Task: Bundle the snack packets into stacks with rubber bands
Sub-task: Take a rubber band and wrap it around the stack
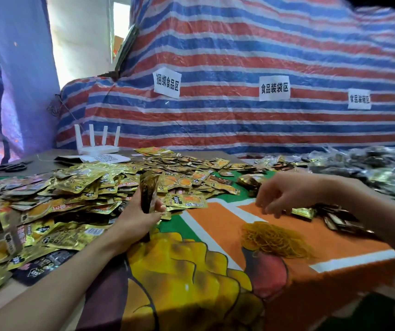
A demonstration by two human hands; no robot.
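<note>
My left hand (137,216) grips a small upright stack of dark snack packets (149,191) above the table's middle. My right hand (284,195) hovers over the orange cloth, fingers curled downward and close to a gold packet (304,213) at the edge of a dark packet pile (337,217); whether it touches the packet is unclear. A heap of yellow rubber bands (273,238) lies on the cloth just below the right hand. A big mound of gold packets (77,187) covers the left and centre of the table.
A white router (97,142) with antennas stands at the back left beside scissors (10,167) and a paper sheet. A striped tarp wall (239,115) with paper labels rises behind. Dark and silver bagged goods (371,168) pile at the right. The patterned cloth (191,271) shows in front.
</note>
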